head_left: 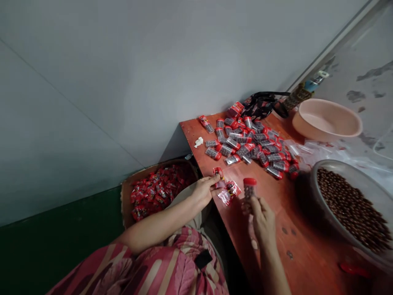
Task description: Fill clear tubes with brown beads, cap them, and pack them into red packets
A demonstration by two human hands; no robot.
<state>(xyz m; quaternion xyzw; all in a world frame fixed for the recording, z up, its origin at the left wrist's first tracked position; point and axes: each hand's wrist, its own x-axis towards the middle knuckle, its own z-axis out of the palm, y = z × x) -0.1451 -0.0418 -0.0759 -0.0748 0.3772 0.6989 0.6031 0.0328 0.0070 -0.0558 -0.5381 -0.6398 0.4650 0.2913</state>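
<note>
Red-painted tabletop (294, 233), items at my hands: one clear tube (249, 190) with red cap, dark pieces inside, long axis upright, gripped in my closed right hand (261, 219); one small red packet (218, 173) pinched by my left hand (202, 192), just left of the tube; loose packets (229, 192) between; bowl of brown beads (319, 166) farther right

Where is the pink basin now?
In the head view, the pink basin sits at the upper right, by the far end of the red table, above the large bowl of brown beads.
</note>
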